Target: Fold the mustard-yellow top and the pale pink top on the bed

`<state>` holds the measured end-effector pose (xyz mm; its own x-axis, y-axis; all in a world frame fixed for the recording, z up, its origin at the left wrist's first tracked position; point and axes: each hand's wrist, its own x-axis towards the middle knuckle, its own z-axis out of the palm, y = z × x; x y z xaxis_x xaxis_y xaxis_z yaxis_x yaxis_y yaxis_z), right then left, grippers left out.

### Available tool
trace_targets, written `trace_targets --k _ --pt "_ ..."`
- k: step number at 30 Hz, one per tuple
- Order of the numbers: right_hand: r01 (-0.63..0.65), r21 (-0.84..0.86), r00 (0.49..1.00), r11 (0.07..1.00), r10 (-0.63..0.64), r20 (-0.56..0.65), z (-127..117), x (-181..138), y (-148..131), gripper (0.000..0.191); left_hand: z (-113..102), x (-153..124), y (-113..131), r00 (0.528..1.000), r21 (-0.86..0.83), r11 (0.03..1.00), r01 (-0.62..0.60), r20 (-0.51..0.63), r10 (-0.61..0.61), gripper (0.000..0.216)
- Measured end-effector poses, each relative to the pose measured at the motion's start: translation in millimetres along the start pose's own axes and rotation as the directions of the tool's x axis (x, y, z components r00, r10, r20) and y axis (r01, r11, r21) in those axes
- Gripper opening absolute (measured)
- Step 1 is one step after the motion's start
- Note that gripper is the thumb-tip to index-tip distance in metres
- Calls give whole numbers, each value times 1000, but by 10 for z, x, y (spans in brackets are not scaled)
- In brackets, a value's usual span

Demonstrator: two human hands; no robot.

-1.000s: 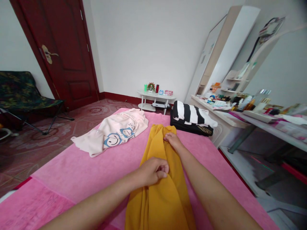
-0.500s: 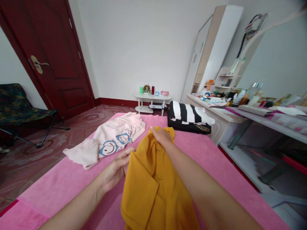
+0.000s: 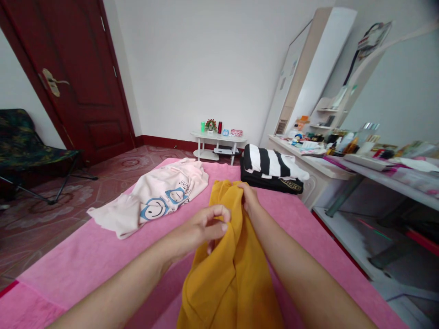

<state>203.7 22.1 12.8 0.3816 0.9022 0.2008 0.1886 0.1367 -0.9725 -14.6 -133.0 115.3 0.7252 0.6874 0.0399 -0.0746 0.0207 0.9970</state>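
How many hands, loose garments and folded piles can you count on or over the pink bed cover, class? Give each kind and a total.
Hands: 2 (left hand and right hand)
Loose garments: 2 (mustard garment and pale pink top)
Folded piles: 1 (black-and-white pile)
Total: 5

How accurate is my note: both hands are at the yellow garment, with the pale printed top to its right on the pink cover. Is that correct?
Not quite: the head view shows the pale printed top left of the yellow garment. The rest stands: left hand and right hand at the garment, top on the pink cover.
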Motion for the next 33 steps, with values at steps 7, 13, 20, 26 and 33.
trace_targets --k 7,13,20,26,33 --pt "-147 -65 989 987 146 -15 -500 -323 221 30 421 102 -308 942 461 884 74 258 -213 12" --pt "49 -212 999 976 -47 10 -532 -305 154 52 259 283 -541 987 575 808 -126 -9 160 15" --pt "385 -639 900 666 -119 419 -529 -243 293 45 -161 369 -917 915 598 800 -54 -292 279 22" --pt "423 -624 877 657 -124 464 -646 -418 188 45 -135 4 -754 969 619 766 172 -246 -19 48" --pt "669 -369 684 645 -340 645 -1116 -1487 -290 57 251 -701 -370 994 908 419 10 -55 97 66"
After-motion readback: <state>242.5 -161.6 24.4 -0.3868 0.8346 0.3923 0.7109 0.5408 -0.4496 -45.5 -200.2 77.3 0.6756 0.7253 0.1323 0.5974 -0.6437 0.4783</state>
